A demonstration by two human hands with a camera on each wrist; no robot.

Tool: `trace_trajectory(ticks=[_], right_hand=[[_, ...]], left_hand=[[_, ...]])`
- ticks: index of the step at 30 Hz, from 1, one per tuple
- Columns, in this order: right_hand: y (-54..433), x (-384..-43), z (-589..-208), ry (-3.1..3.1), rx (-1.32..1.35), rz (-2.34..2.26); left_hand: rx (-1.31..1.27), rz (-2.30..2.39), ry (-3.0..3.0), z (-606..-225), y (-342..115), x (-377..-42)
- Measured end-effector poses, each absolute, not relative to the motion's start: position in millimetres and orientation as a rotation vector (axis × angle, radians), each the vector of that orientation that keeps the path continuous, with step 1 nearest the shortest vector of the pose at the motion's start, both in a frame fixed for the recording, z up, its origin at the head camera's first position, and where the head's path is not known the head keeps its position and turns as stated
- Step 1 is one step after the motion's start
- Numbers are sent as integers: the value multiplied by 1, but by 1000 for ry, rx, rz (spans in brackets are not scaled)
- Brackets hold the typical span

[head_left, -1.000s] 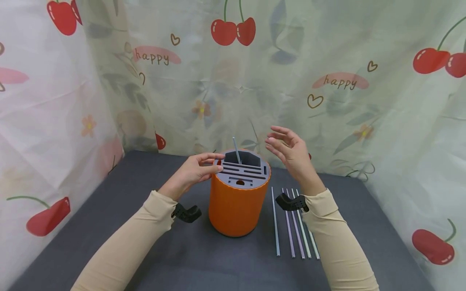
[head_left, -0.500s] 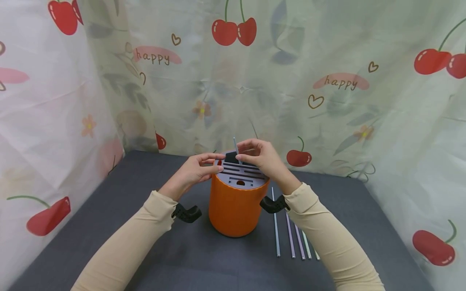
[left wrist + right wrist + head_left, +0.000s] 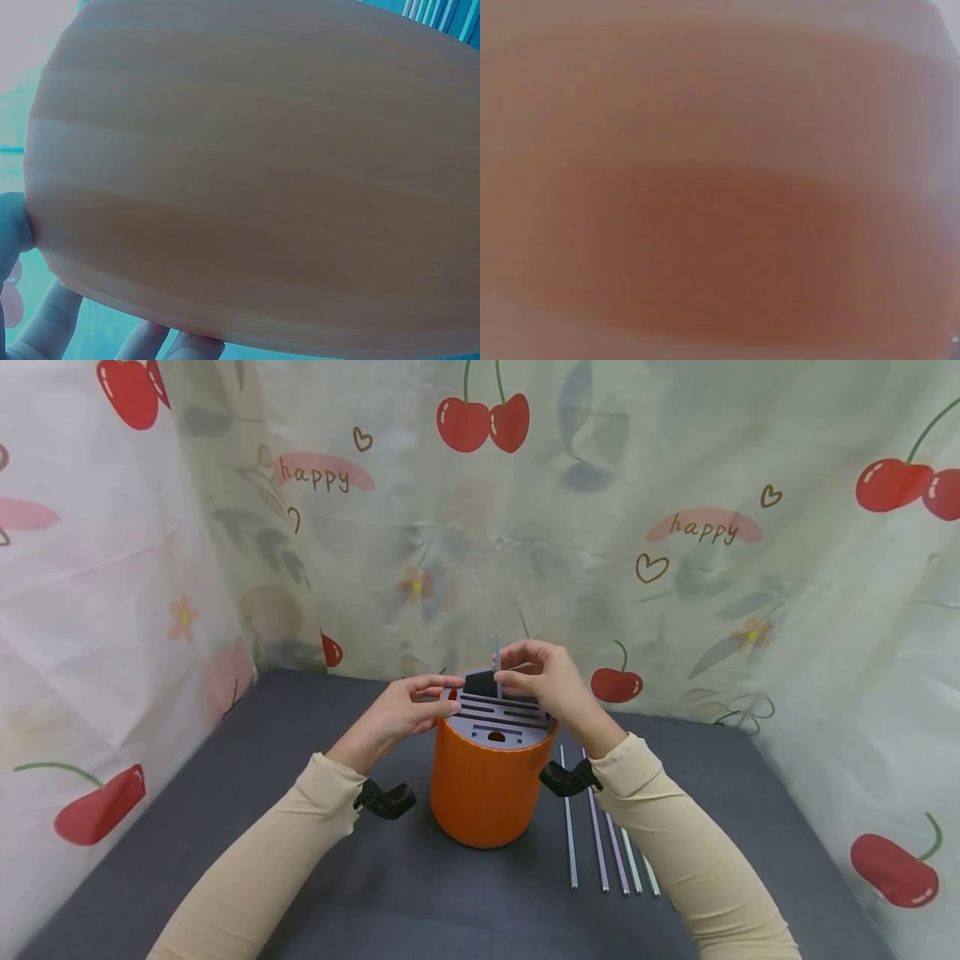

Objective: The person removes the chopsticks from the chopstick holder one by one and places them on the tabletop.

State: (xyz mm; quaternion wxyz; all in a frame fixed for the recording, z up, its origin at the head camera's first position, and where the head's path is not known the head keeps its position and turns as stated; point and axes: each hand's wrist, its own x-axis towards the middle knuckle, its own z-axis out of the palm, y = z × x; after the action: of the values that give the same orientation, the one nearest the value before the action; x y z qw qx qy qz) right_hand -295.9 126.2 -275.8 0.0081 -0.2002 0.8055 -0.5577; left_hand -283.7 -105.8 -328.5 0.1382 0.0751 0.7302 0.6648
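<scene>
An orange cylindrical knife holder [image 3: 486,793] with a grey slotted top [image 3: 498,737] stands upright on the table. My left hand [image 3: 397,714] holds its rim on the left, thumb on the top edge and fingers around the far side; the left wrist view shows those fingers [image 3: 54,322] against the holder wall [image 3: 247,180]. My right hand [image 3: 551,685] pinches a thin metal stick [image 3: 497,653] between thumb and fingers. That stick stands nearly upright in the dark rear opening [image 3: 480,683], its lower end hidden. Only the blurred orange wall [image 3: 727,247] fills the right wrist view.
Several thin metal sticks [image 3: 602,835], bluish, purple and pale green, lie roughly parallel on the dark grey table [image 3: 420,902] right of the holder, partly under my right forearm. A cherry-patterned curtain [image 3: 480,527] encloses the back and sides.
My right hand came down from the right of the holder and took hold of the standing stick. The stick has shifted slightly right and straightened. My left hand has stayed in place.
</scene>
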Motion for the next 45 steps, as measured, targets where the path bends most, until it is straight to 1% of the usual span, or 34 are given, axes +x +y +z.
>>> trace_trajectory(ticks=[4,9,13,15,17,20,24,31,35,39,45], right_hand=[[140,-291,-252,2352,-754,-2098],[169,-279,-204,2022,-909,-2619],[198,-269,-177,1818,-875,-2934],[212,-266,-173,1816,-806,-3003],[223,-267,-178,1846,-710,-3019],[234,-276,-199,1964,-561,-2946],[244,-291,-245,2152,-381,-2723],[248,-310,-329,2539,-161,-2104],[246,-315,-371,2657,-56,-1745],[243,-318,-402,2701,46,-1533],[240,-321,-429,2680,220,-1413]], left_hand=[[226,1921,2114,-329,-106,-284],[235,1923,2115,-329,-107,-284],[238,1918,2118,-329,-107,-283],[233,1921,2114,-329,-108,-283],[231,1924,2111,-329,-108,-284],[230,1926,2112,-329,-109,-284],[231,1926,2117,-330,-109,-284],[239,1926,2116,-330,-109,-284],[226,1931,2110,-330,-108,-284],[226,1927,2112,-330,-108,-285],[240,1921,2117,-331,-108,-285]])
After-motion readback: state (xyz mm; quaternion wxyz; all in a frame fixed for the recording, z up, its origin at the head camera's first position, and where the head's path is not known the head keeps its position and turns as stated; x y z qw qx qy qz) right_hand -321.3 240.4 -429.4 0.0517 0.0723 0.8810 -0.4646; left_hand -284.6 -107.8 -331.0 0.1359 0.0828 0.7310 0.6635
